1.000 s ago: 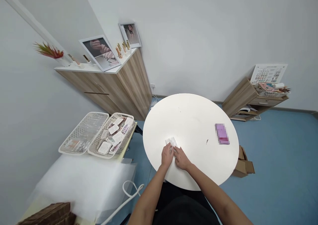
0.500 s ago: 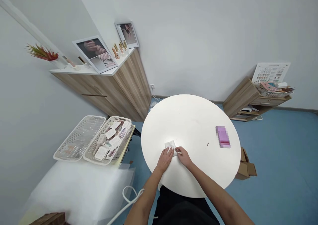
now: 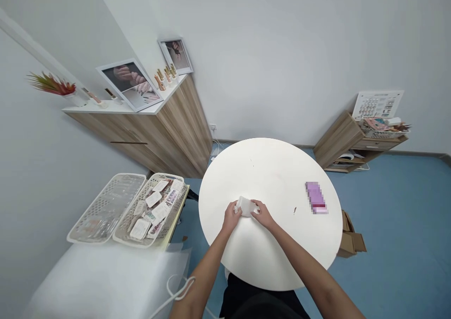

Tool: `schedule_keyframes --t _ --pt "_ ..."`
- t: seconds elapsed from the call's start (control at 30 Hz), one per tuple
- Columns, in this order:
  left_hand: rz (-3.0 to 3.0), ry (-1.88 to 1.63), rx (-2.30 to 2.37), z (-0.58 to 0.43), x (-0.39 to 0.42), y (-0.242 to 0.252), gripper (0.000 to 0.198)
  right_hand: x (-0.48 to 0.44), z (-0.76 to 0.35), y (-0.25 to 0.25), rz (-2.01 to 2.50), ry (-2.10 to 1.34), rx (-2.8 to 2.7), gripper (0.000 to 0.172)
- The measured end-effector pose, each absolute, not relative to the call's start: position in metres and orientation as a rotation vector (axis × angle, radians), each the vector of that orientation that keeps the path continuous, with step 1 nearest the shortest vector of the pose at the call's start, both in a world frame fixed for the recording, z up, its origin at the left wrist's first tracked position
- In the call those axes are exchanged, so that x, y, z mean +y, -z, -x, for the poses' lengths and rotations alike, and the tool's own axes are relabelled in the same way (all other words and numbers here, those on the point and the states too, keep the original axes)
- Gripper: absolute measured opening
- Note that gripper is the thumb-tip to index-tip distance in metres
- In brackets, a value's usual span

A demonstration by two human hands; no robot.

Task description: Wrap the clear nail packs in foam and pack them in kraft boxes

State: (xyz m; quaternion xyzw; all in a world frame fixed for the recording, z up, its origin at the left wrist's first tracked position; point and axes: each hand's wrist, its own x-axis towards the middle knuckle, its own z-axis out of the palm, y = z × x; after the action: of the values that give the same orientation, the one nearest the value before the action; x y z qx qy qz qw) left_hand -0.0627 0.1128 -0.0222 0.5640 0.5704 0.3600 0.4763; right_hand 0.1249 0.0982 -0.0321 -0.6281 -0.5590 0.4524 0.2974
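Note:
A small white packet [image 3: 246,206] is held over the round white table [image 3: 268,178], near its front left part. My left hand [image 3: 230,218] grips the packet's left end with closed fingers. My right hand [image 3: 263,215] pinches its right end. The packet looks soft and slightly folded; what is inside it does not show. A pink, blurred flat object [image 3: 315,198] lies on the table to the right, well apart from both hands.
Two white perforated baskets [image 3: 105,206] stand on a side surface at left, one with several small packets [image 3: 155,206]. A wooden cabinet [image 3: 158,126] with framed pictures stands behind. A low wooden shelf [image 3: 355,140] is at right, cardboard boxes [image 3: 350,239] on the blue floor.
Both hands have moved forward and lifted the white packet off the table, holding it by its two ends. The view has shifted a little downward and to the right.

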Motion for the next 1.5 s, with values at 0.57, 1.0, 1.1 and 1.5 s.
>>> schedule_keyframes --t 0.57,1.0,1.1,1.5 --pt "-1.331 -0.802 1.554 -0.038 0.139 0.06 0.037 0.119 -0.189 0.057 1.875 -0.872 -1.163 0.039" --pt "-2.112 -0.684 1.722 -0.041 0.111 0.046 0.059 0.127 -0.211 0.052 1.994 -0.524 -1.618 0.048" --pt "-2.061 -0.764 1.863 -0.018 0.103 0.035 0.06 0.135 -0.202 0.041 1.852 -0.479 -1.688 0.054" --pt "-1.586 -0.93 2.646 0.171 -0.033 -0.022 0.053 0.109 -0.024 0.009 1.196 -0.57 -2.247 0.062"
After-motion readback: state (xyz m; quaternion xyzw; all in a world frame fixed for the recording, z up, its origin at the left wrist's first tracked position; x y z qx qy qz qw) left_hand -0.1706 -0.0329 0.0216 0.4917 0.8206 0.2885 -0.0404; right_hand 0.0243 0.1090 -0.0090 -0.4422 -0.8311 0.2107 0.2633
